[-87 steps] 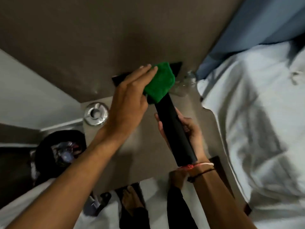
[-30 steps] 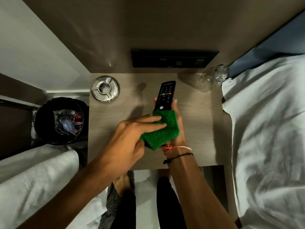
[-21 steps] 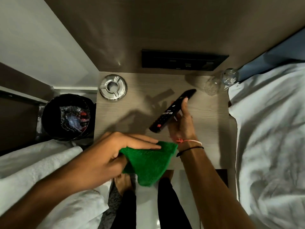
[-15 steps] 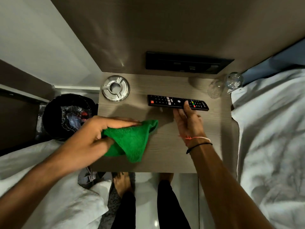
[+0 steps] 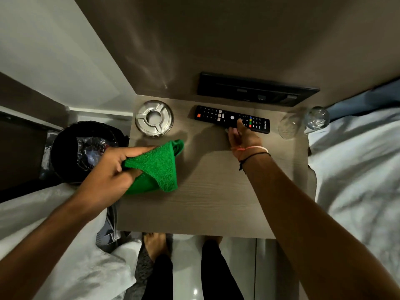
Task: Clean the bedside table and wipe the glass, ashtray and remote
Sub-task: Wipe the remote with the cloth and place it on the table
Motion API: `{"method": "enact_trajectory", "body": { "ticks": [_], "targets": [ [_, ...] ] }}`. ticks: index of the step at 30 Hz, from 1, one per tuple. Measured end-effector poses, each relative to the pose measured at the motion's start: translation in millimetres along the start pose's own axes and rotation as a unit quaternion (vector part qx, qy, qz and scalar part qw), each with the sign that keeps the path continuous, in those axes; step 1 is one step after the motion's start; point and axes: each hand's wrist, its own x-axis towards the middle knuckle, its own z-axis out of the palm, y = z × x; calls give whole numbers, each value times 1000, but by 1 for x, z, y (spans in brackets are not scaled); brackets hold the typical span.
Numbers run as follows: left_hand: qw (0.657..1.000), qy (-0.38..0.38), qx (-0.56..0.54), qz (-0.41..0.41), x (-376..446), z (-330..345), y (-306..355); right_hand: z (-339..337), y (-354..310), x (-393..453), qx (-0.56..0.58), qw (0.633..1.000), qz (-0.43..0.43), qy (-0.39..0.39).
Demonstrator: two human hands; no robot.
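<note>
One view only, the head camera, so these notes run short.

Change since half a second ago: the TV remote (image 5: 232,119) has been pushed farther back and now lies flat, buttons up, along the far edge of the bedside table (image 5: 216,191), just below the black wall panel (image 5: 257,88). A second ago it was up in the hand under the cloth; now it is down. My right hand (image 5: 242,136) rests loosely on it, one fingertip on the buttons and the rest along its near edge. Fingers are half open, nudging rather than clasping.

My left hand (image 5: 112,169) has drifted left and pinches the green microfibre cloth (image 5: 155,167) in a tight bunch at the table's left edge, just near of the steel ashtray (image 5: 154,118). Whether the cloth touches the tabletop I cannot tell.

I judge the remote's wipe finished and the piece being parked. With the cloth so close, the ashtray looks like the next item, though whether it or the glass is already done I cannot say.

Hard to read: the clear glass tumbler (image 5: 287,126) at the far right lies tilted beside a second clear vessel (image 5: 317,118); both are nearly lost against the wood and bed sheet (image 5: 357,169). The black bin (image 5: 86,148) at left is partly hidden by my left hand, its contents a blur. Dim light hides any dust on the table.
</note>
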Motion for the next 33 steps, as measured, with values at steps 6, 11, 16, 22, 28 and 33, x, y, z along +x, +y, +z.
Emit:
{"method": "enact_trajectory", "body": {
  "ticks": [6,11,16,22,28,33],
  "targets": [
    [1000,-2,14,-9,-9,-2,-8,8,-6,8,-33,999,-29,6],
    [998,49,-35,-37,-23,-6,-12,5,-9,11,-219,976,-19,9],
    [986,126,-96,-51,-38,-6,0,-10,15,-23,-202,965,-138,94],
    [976,122,-171,-62,-65,-21,20,19,69,-121,-304,888,-9,-344],
    [964,169,-200,-50,-116,-64,23,65,104,-209,-430,749,-65,-499],
    [953,206,-209,-75,-183,-119,13,96,145,-262,-505,687,-105,-511]
  ]
}}
